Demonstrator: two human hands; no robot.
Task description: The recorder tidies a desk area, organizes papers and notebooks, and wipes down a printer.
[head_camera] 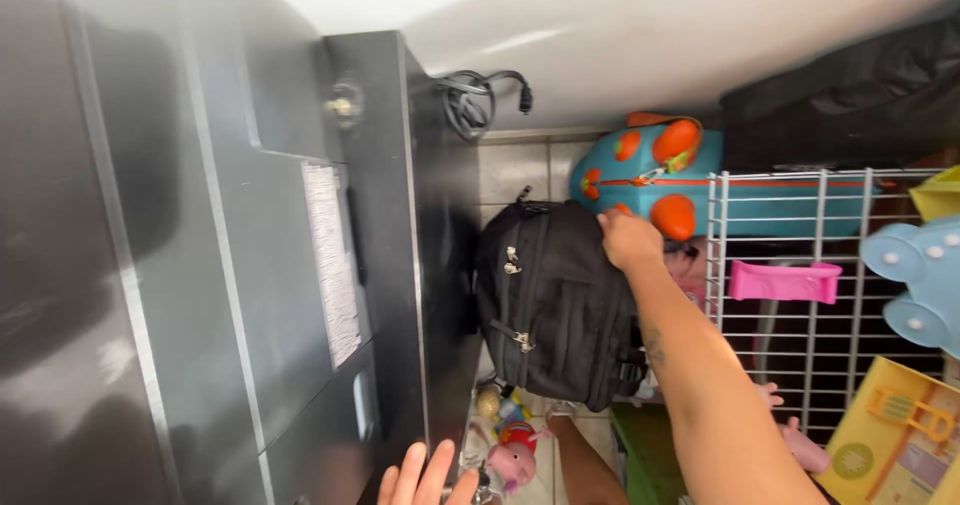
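Observation:
My right hand (628, 239) reaches forward and grips the upper edge of a black backpack (550, 300), which stands on the tiled floor between a dark cabinet and a white wire rack. The backpack has several zip pockets with silver pulls. At the bottom edge of the view, my left hand (424, 477) has its fingers spread and holds nothing. It sits beside the dark cabinet (385, 265). Only its fingers show.
A teal and orange ride-on toy case (650, 170) lies behind the backpack. The white wire rack (790, 265) holds a pink tray. Small toys (510, 455) lie on the floor below the backpack. A black cable (470, 100) hangs near the wall, and a yellow toy box (900, 445) is at the lower right.

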